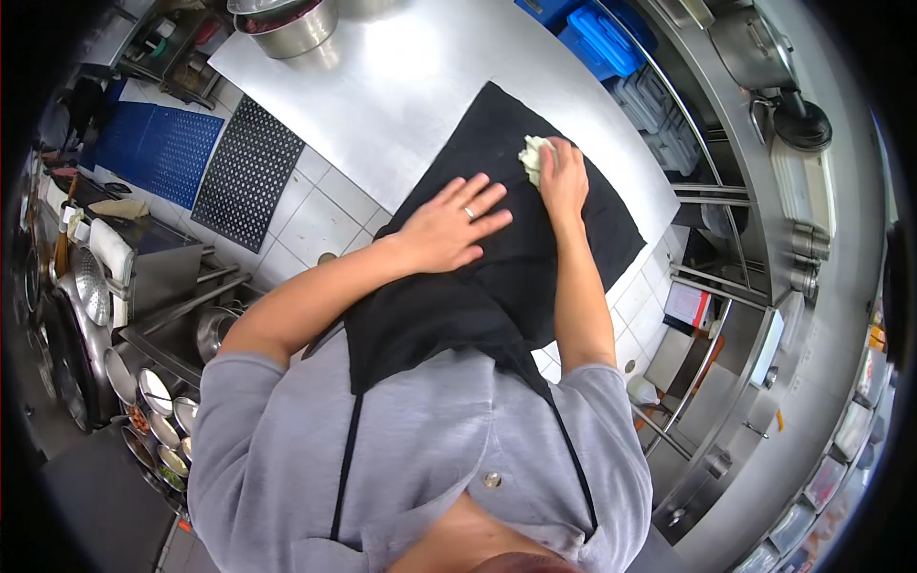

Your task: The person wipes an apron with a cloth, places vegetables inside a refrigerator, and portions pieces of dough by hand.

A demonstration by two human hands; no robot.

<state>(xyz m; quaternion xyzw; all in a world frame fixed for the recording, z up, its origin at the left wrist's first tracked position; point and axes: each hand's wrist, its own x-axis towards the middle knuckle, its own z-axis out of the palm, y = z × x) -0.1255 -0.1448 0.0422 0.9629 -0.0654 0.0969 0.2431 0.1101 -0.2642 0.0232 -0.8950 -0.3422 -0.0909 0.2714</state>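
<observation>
A black apron point(497, 143), worn by me, has its lower part spread over the corner of a steel table point(401, 95). On it lies my left hand point(449, 224), open, palm down with its fingers spread; a ring shows on one finger. My right hand point(564, 180) is closed on a crumpled, pale cloth point(532, 159), pressed against the apron near its right side. Part of the cloth is hidden under the fingers.
A metal pot point(291, 33) stands at the table's far left. Blue plastic containers point(607, 38) sit on a shelf at the right. Floor mats point(250, 170) lie on the left, and several small containers point(156, 392) of food stand at the lower left.
</observation>
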